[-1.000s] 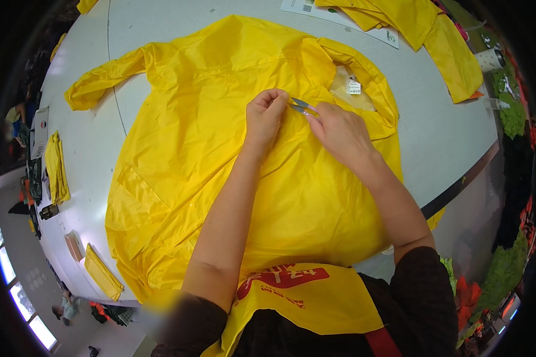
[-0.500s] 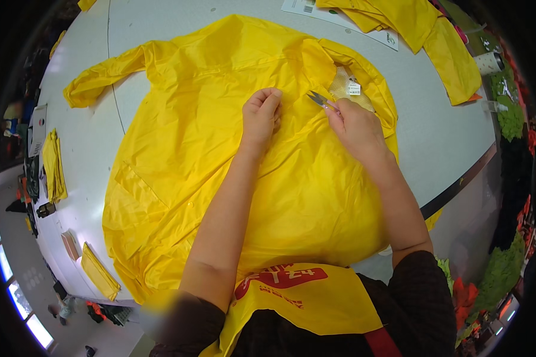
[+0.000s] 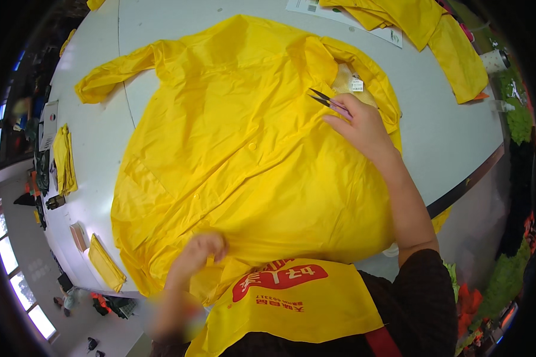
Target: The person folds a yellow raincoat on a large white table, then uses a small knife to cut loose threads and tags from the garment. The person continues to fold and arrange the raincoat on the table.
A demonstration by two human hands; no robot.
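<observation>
A yellow raincoat [image 3: 250, 196] lies spread over the light table, one sleeve stretched out to the far left. My right hand [image 3: 366, 125] is closed around a pair of thread snips [image 3: 339, 109] with pink handles, their dark blades apart and pointing left above the coat. Beside the snips, a white label [image 3: 357, 85] shows against the mesh lining at the collar opening. Low in the view, my left hand [image 3: 200, 253] is over the coat's near edge, close to my yellow apron [image 3: 321, 300]. Motion blurs its curled fingers, and whether they hold anything cannot be made out.
More yellow garments [image 3: 455, 59] are heaped at the far right, partly over a printed sheet [image 3: 298, 6]. Folded yellow pieces [image 3: 106, 265] lie along the table's left side. A white roll [image 3: 493, 61] stands near the right edge, where the table [image 3: 435, 160] ends in a dark rim.
My left hand has left the middle of the coat and come down toward me, to its near edge. The right hand stays near the collar with the snips.
</observation>
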